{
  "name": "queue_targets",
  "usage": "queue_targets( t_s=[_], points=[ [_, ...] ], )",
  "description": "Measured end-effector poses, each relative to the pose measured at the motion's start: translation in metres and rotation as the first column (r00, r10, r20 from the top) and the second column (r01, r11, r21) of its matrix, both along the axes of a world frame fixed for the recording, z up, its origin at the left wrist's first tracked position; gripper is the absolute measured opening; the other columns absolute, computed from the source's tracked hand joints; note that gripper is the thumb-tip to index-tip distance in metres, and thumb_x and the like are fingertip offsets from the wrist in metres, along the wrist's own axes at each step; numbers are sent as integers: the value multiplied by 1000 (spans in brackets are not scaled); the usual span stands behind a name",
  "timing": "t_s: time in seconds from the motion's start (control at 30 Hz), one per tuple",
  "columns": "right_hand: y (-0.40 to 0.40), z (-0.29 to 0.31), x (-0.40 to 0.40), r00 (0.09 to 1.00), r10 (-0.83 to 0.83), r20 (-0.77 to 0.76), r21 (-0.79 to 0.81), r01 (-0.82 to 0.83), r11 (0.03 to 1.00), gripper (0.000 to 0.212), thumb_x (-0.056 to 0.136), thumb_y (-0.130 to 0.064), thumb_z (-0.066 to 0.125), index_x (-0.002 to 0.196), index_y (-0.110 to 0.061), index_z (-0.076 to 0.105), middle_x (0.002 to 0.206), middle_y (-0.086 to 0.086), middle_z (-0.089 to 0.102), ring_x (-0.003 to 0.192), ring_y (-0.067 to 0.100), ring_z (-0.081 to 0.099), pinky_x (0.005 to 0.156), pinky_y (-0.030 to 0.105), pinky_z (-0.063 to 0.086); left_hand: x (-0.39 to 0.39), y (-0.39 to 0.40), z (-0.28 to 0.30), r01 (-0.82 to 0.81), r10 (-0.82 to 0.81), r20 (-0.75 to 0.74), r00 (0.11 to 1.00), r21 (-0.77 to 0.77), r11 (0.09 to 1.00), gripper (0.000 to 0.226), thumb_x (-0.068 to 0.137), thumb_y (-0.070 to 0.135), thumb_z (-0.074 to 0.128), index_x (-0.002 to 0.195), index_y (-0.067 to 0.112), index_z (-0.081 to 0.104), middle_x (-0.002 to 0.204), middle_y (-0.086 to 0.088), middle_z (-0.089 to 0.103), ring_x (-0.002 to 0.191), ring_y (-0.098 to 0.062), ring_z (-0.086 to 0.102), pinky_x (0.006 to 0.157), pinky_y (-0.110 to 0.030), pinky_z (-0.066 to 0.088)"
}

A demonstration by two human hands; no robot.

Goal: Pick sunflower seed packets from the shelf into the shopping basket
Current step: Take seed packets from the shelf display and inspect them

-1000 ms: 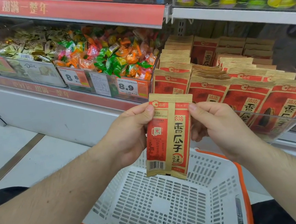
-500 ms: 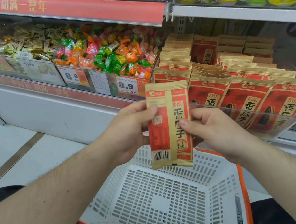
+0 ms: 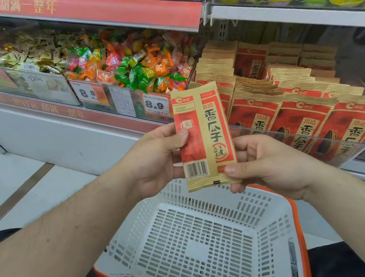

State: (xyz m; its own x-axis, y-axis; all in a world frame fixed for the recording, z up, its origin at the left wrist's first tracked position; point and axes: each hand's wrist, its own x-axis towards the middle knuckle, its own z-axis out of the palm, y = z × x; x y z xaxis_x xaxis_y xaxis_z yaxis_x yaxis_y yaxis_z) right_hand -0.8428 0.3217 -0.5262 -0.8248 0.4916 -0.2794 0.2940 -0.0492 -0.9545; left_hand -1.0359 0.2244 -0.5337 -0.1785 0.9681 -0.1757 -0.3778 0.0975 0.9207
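One red and gold sunflower seed packet point(image 3: 204, 135) stands upright between both hands, its back with the barcode facing me. My left hand point(image 3: 156, 159) pinches its left edge with the thumb in front. My right hand point(image 3: 268, 163) pinches its lower right corner. Below them sits the white perforated shopping basket point(image 3: 155, 218) with orange trim, nothing in it. Rows of the same packets point(image 3: 304, 120) fill the shelf at the right behind a clear plastic lip.
Bins of wrapped candies point(image 3: 133, 67) with 8.9 price tags point(image 3: 157, 105) line the shelf at the left. A higher shelf point(image 3: 300, 11) holds green and yellow sweets. The white floor point(image 3: 17, 182) lies at the lower left.
The packet has risen a little and turned more upright. My right hand slid from its right edge down to the lower right corner. My left hand keeps its hold.
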Motion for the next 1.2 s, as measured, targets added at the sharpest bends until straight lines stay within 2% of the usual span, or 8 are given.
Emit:
queue_targets(
  t_s=[0.17,0.27,0.37,0.53,0.7,0.8,1.0,1.2],
  points=[
    [-5,3,-1,1000,-19,-2,-23,18,1000,45,76,-6,73,120,0,61,102,18,75,83,36,68,66,31,58,1,0,1,0,-1,-22,1000,-33,999,22,100,19,51,114,15,68,98,-6,74,83,-20,71,69,-42,62],
    [-14,4,-7,989,-91,116,240,61,969,37,82,1,74,116,-9,63,89,9,77,71,25,73,69,34,61,1,0,-2,-106,91,-230,969,-53,993,19,101,17,55,117,18,65,97,3,76,85,-15,74,67,-38,62],
    [-22,0,-12,968,-140,208,500,18,866,37,78,-14,82,108,-26,65,77,5,74,67,22,73,72,46,61,1,0,-8,-171,121,-392,912,-95,981,20,98,21,62,118,23,62,87,13,76,87,-10,73,81,-43,60],
    [-29,-4,-16,963,-135,231,607,-35,794,42,69,-38,87,103,-36,62,71,-1,68,63,16,67,67,43,57,4,-4,-5,-69,17,-334,943,-146,987,28,92,39,65,116,26,65,103,7,76,100,-14,71,90,-45,57],
    [-25,1,-12,986,-120,117,579,30,815,60,58,-76,63,97,-30,67,75,-6,69,62,7,64,65,38,55,4,-7,-6,64,-121,-371,921,-161,985,41,77,32,77,115,22,67,98,3,76,96,-17,71,88,-47,58],
    [-17,3,-9,983,-168,-80,530,184,828,38,86,-59,62,80,-21,67,69,-1,66,60,16,64,61,43,55,12,-10,-7,188,-247,-437,865,-173,967,53,66,30,74,118,24,66,102,3,73,97,-18,71,88,-47,59],
    [-19,-1,-10,990,-42,-133,491,102,865,31,88,-30,53,78,-1,62,66,5,64,57,19,63,60,42,54,21,-11,-11,262,-297,-341,892,-147,954,45,75,33,72,118,20,66,110,-7,70,99,-23,69,89,-55,57],
    [-17,2,-14,979,-8,-206,234,58,971,27,90,-23,50,76,-1,57,60,3,62,50,17,55,56,27,46,17,-10,-12,437,-441,-172,881,-65,897,21,77,39,63,87,22,72,101,-4,70,94,-24,64,73,-42,56]
  ],
)
